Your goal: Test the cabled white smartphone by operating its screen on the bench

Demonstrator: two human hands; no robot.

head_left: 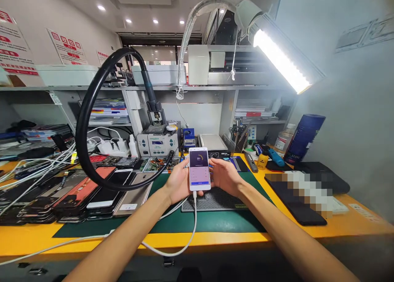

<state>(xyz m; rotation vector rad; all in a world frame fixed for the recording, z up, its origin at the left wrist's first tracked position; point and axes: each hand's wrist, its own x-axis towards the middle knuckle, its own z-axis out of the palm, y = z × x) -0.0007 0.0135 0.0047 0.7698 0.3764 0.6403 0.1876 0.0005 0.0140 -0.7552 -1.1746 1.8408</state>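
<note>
A white smartphone (200,169) is held upright above the bench, its lit screen turned toward me and showing a dial that reads about 30. My left hand (179,181) grips the phone's left edge, with fingers passing behind and under it. On the opposite side my right hand (226,176) curls around the right edge; its fingertips are partly hidden by the phone. A white charging cable (195,216) is plugged into the phone's bottom and loops down over the bench edge. Beneath the hands lies a black perforated mat (215,202) on a green work mat (209,224).
Rows of stacked phones (107,193) cover the left. A hot-air station (158,142) with a thick black hose (81,126) stands behind. A bright lamp (280,60) hangs overhead. Bottles, including a yellow one (262,161), and a black phone (295,200) sit at right.
</note>
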